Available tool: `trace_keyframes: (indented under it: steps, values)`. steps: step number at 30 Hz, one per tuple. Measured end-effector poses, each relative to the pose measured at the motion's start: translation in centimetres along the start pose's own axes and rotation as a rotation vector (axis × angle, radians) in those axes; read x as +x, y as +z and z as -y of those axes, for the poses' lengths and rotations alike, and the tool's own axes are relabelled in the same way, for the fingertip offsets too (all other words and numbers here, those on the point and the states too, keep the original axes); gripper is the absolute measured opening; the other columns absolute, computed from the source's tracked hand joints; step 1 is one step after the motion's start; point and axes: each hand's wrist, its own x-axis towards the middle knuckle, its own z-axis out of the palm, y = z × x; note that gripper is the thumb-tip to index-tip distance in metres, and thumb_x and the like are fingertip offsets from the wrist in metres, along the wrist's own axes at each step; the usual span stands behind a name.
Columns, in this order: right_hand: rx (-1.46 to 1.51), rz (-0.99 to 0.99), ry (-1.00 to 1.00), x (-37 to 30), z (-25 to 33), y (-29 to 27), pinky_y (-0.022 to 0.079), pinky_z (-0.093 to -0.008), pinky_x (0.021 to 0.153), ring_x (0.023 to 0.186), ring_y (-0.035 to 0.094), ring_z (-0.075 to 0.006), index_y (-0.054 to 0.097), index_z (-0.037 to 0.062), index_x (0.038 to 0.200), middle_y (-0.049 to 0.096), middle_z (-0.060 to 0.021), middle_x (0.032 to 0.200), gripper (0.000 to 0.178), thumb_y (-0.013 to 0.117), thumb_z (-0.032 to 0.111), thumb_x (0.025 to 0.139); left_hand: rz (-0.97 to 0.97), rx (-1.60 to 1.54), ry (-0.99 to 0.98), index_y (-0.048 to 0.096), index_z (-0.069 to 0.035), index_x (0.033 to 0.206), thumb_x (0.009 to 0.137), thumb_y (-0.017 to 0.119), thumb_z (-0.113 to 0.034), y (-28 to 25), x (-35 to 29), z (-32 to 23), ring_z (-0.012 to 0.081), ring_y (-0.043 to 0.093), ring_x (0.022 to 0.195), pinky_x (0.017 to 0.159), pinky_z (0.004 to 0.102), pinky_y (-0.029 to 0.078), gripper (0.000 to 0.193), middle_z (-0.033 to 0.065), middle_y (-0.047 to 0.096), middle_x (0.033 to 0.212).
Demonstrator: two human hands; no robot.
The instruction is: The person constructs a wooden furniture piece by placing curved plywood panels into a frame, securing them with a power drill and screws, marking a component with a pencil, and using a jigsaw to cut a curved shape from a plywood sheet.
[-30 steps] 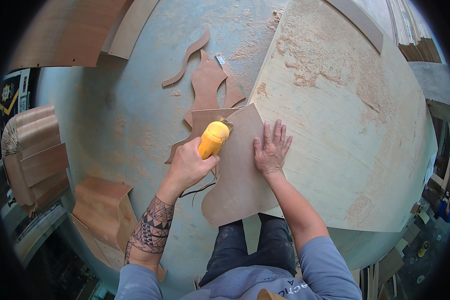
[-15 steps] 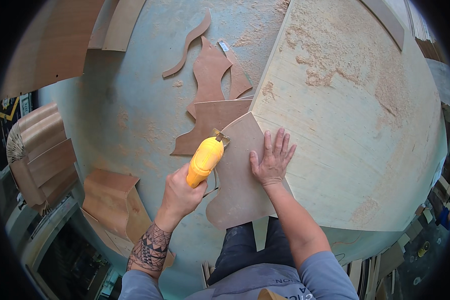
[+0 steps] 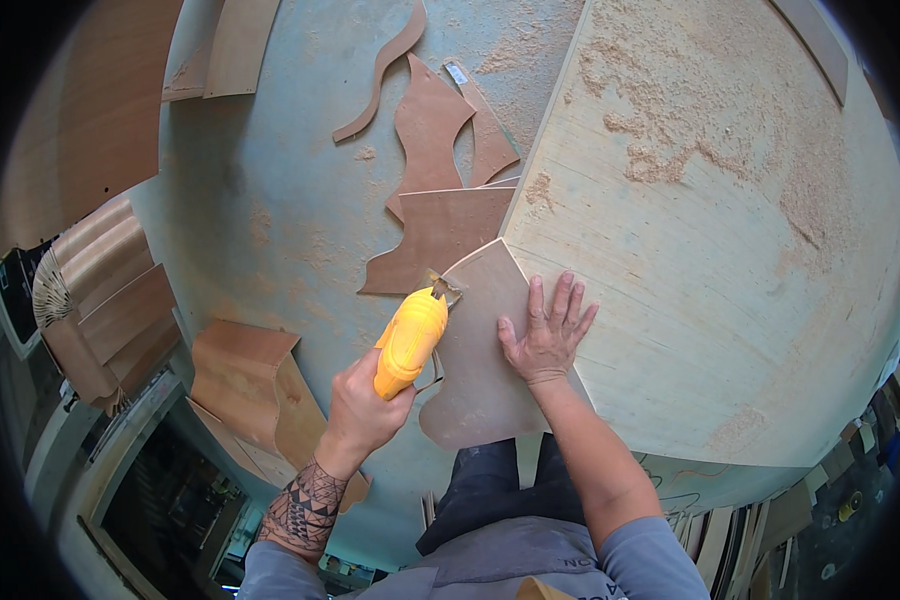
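Since the earlier frame the yellow handheld power saw [image 3: 410,342] had advanced up the curved brown plywood panel [image 3: 480,360] lying on the surface [image 3: 270,220]. Left hand [image 3: 362,405] gripped the saw; right hand [image 3: 548,335] lay flat, fingers spread, pinning the panel. Cutting step underway; next likely needs steady guidance along the edge.

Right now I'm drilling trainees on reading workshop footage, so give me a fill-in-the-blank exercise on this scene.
1. The left hand grips a ____ power tool.
2. The right hand lies ____ on the curved panel.
3. Loose ____ covers the large board.
4. The tool's tip meets the panel's ____ edge.

Missing words: yellow; flat; sawdust; left
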Motion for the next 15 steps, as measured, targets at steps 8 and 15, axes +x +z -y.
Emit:
trace_keyframes:
  steps: [8, 15]
  values:
    - [-0.014, 0.001, -0.007, 0.0, -0.1, 0.1, 0.004, -0.0684, 0.131, 0.167, 0.011, -0.039, 0.037, 0.0263, 0.17, 0.02, -0.0185, 0.179, 0.091, 0.066, 0.06, 0.091, 0.005, 0.028, -0.017, 0.069, -0.001, 0.108, 0.081, 0.081, -0.006, -0.3, 0.5, -0.6, 0.0408, 0.075, 0.084, 0.074, 0.0448, 0.06, 0.03, 0.0211, 0.075, 0.09]
    - [-0.02, 0.01, -0.009, -0.1, -0.1, 0.1, 0.003, -0.0692, 0.13, 0.167, 0.01, -0.0394, 0.037, 0.026, 0.17, 0.019, -0.0188, 0.179, 0.09, 0.064, 0.061, 0.092, -0.042, 0.006, -0.02, 0.069, 0.001, 0.099, 0.083, 0.078, -0.006, 0.0, 0.7, -1.1, 0.0367, 0.075, 0.078, 0.07, 0.0401, 0.058, 0.02, 0.0196, 0.073, 0.085]
